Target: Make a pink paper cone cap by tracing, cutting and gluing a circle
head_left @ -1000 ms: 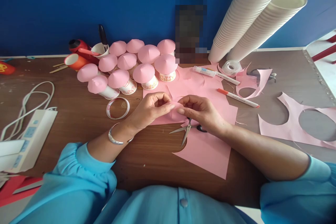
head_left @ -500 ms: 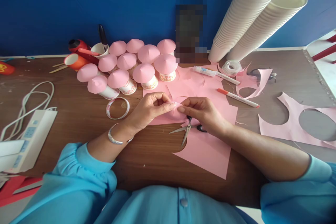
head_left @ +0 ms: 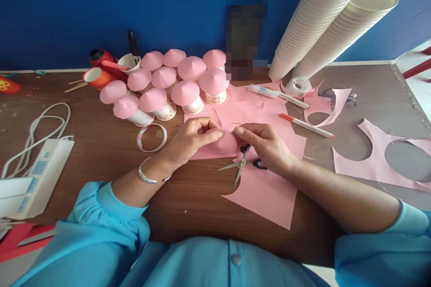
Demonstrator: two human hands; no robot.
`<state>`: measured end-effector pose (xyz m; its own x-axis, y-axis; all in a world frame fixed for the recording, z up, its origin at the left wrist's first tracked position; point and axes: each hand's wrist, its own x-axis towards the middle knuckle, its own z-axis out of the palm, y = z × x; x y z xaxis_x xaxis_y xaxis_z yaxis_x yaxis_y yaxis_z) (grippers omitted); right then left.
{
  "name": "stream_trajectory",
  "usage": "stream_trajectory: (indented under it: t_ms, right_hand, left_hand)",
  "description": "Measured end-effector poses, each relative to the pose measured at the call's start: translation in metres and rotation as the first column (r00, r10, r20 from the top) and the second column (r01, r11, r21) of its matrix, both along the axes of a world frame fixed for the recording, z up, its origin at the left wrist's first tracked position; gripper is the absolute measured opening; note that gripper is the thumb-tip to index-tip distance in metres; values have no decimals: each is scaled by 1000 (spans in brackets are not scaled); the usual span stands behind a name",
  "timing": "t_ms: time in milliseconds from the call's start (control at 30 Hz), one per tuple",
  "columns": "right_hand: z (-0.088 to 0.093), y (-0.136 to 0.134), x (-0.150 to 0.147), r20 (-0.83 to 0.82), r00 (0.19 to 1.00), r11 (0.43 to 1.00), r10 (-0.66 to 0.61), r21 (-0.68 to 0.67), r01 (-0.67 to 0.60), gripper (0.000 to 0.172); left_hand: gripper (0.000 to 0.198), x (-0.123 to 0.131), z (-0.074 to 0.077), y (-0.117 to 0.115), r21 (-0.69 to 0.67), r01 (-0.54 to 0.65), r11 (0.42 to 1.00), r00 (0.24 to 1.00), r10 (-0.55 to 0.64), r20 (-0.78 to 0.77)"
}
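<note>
Both hands are at the middle of the table, around a pink paper circle with a crease in it. My left hand pinches its left side between thumb and forefinger. At the right edge, my right hand is closed with thumb against fingers; its fingers partly hide the paper there. Open-bladed scissors lie just below, one handle loop partly under my right hand. Pink sheets with curved cut-outs lie beneath. Behind my left hand, several paper cups wear pink paper cones.
A tape ring lies left of my left hand. Markers, clear tape and cut pink scraps lie to the right. Tall stacks of paper cups lean at the blue wall. A power strip with cables sits left.
My right thumb has moved slightly right, widening the gap between the two thumbs. More of the pink paper circle shows between my hands.
</note>
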<state>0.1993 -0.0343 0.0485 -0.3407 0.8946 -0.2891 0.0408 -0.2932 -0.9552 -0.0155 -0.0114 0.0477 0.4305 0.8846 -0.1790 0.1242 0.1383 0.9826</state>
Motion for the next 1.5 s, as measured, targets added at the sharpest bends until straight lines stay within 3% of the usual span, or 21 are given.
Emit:
stream_trajectory:
  t_ms: [200, 333, 467, 567, 733, 867, 967, 1167, 1400, 1500]
  right_hand:
    - [-2, 0, -2, -53, 998, 998, 25, -58, -28, 46]
    - [-8, -1, -2, -108, 994, 994, -14, -109, 2, 42]
    - [-20, 0, 0, -215, 968, 989, -128, -105, 108, 33]
    - [-25, 2, 2, -259, 952, 985, -164, -93, 144, 31]
    - [-21, 2, 0, -324, 936, 975, -139, -212, 71, 34]
    - [-18, 2, -1, -344, 927, 970, -148, -235, 68, 33]
    - [-19, 2, -1, -345, 923, 972, -169, -216, 97, 33]
    - [-19, 3, -1, -347, 917, 969, -197, -210, 129, 36]
    - [-19, 1, 0, -382, 914, 979, -137, -192, 67, 32]
    - [-20, 0, -1, -391, 914, 988, -106, -145, 52, 42]
  left_hand:
    - [35, 2, 2, 0, -48, 40, 998, 998, -42, -38]
    - [32, 1, -2, -2, -155, 63, 986, 994, -48, 98]
    - [27, -1, -9, -5, -261, 85, 961, 970, -21, 241]
    - [29, -2, -12, -6, -245, 44, 968, 965, 22, 261]
    - [30, -2, -11, -5, -247, -88, 965, 944, 160, 288]
    - [30, -2, -11, -5, -259, -123, 958, 925, 205, 319]
    - [30, -3, -11, -5, -266, -96, 959, 909, 193, 370]
    - [38, 0, -14, -7, -299, 82, 951, 914, 48, 403]
    - [27, 3, -14, -7, -279, -53, 959, 914, 159, 374]
    - [28, 0, -14, -6, -257, -117, 959, 924, 200, 327]
